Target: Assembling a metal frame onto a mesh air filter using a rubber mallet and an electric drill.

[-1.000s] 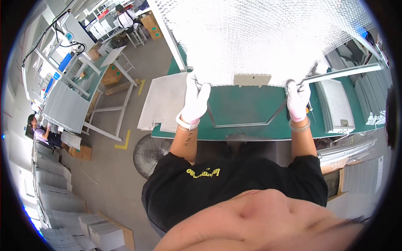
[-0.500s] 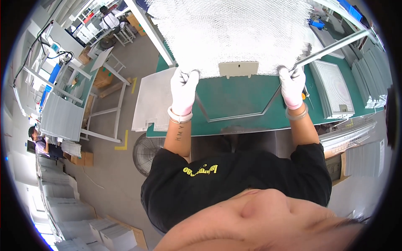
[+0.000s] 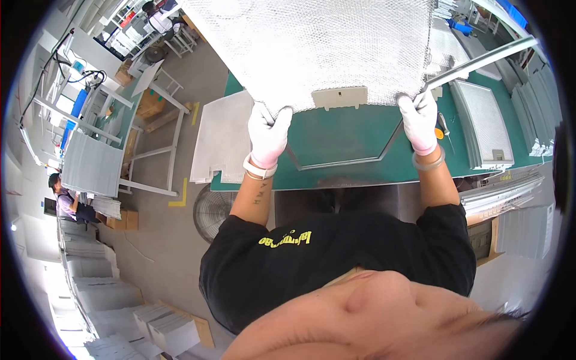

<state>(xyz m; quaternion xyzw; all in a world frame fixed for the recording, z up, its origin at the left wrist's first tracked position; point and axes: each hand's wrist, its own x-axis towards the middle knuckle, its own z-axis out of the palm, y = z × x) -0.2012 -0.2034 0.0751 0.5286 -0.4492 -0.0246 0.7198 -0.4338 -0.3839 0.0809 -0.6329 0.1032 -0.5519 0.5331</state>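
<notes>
- From the head camera, I stood in a workshop with a grey floor [image 3: 153, 252], one co-worker [image 3: 159, 21] seated at the upper left and another [image 3: 66, 201] at the left rim; a round fan [image 3: 213, 213] stood beside me, below the green desk [image 3: 288, 179].
- The silvery mesh sheet [image 3: 336, 48] spread in front of me over the far part of the desk, its near edge toward my body; glare hid much of its weave.
- My gloved left hand [image 3: 269, 133] was closed on the sheet's near left corner, and my gloved right hand [image 3: 419, 122] pinched the near right one. I took the wide grip to be for keeping the thin edge taut and level.
- The pale tab plate [image 3: 340, 98] sat on that edge between my hands, touched by neither, perhaps so it stayed unbent.
- A slim metal frame [image 3: 339, 163] lay nearer me, its side bars running up toward my hands.
- White sheets [image 3: 222, 141] lay to the left and stacked panels [image 3: 483, 126] to the right, seemingly within easy reach but out of the way; an orange-handled tool [image 3: 440, 133] lay just beside my right hand.
</notes>
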